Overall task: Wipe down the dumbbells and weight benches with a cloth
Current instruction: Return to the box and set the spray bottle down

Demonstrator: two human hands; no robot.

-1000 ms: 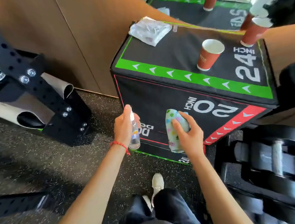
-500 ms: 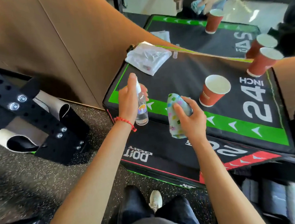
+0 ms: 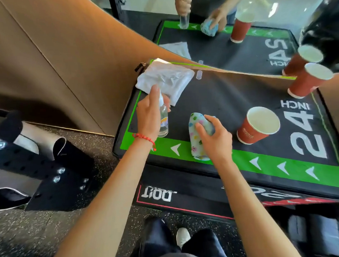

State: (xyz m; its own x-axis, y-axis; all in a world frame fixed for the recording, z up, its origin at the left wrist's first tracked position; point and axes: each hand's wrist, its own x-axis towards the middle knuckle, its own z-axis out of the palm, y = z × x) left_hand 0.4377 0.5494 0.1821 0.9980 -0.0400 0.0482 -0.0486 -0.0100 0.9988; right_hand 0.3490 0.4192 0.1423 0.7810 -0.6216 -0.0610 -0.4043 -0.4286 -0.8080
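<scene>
My left hand (image 3: 149,114) grips a small clear spray bottle (image 3: 163,121), forefinger up on its nozzle, over the left part of a black and green plyo box (image 3: 231,98). My right hand (image 3: 213,138) holds a pale cloth (image 3: 197,135) with coloured spots, bunched in its fingers just above the box's green band. Dark dumbbells (image 3: 323,236) lie blurred at the bottom right, away from both hands.
A red paper cup (image 3: 256,127) stands right of my right hand, another red paper cup (image 3: 308,81) at the box's far right. A white plastic bag (image 3: 166,80) lies at the far left corner. A mirror behind reflects the scene. A black rack foot (image 3: 40,172) sits on the floor at left.
Both hands have risen from the box's front face to above its top, carrying the bottle and cloth forward. The view has tilted up with them.
</scene>
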